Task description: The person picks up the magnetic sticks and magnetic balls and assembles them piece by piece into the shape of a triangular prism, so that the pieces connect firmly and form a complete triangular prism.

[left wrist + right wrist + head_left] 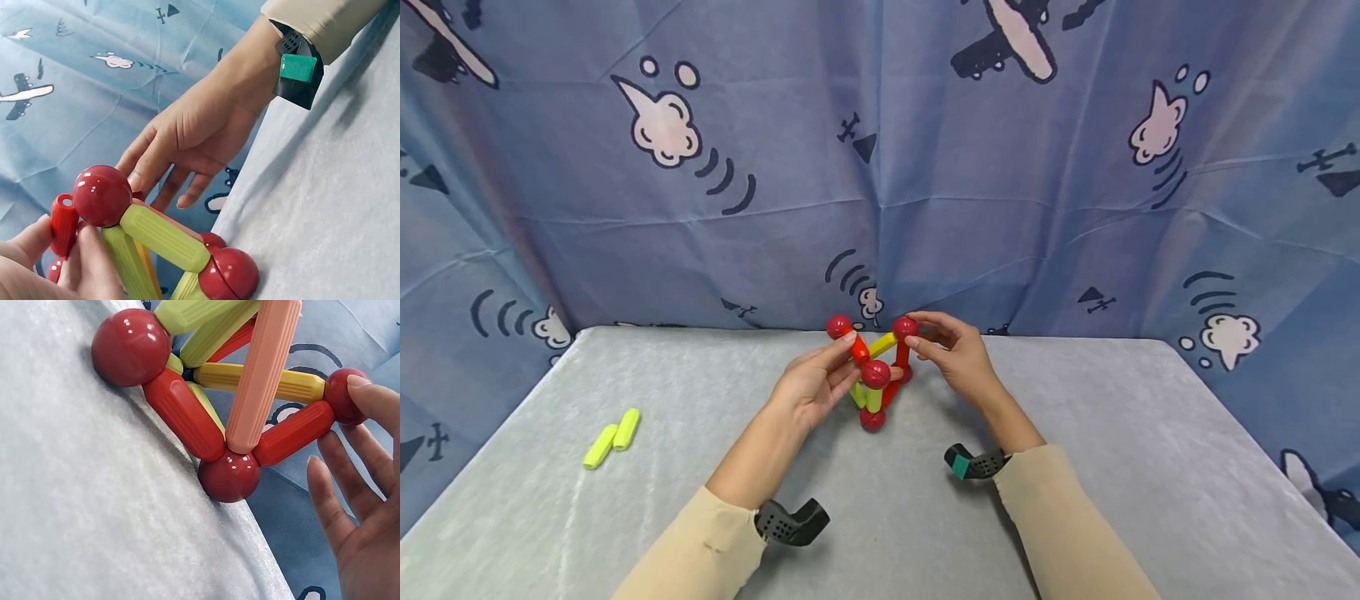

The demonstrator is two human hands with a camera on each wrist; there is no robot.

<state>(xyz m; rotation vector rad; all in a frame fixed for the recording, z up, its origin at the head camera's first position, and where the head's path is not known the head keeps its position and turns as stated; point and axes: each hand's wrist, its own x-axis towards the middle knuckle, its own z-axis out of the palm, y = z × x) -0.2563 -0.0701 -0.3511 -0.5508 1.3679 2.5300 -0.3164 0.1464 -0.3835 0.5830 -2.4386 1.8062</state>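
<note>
A frame of magnetic rods and red balls stands near the table's back edge, between both hands. My left hand (pixel 805 392) pinches a red rod (pixel 860 348) between thumb and fingers; a red ball (pixel 838 326) sits at its far end. In the left wrist view the rod's near end is beside the front red ball (pixel 103 195); whether they touch I cannot tell. My right hand (pixel 958 357) holds the back right red ball (pixel 905 327) with thumb and fingers. A yellow rod (pixel 300 386) and a red rod (pixel 294 433) meet that ball. Green rods (pixel 165 237) and a pink rod (pixel 262 381) complete the visible frame.
Two loose yellow-green rods (pixel 612 439) lie side by side at the table's left. Behind the grey-white tabletop (pixel 1150 467) hangs a blue patterned curtain (pixel 925 167). Each wrist wears a black band, the right one (pixel 973 462) with a green patch.
</note>
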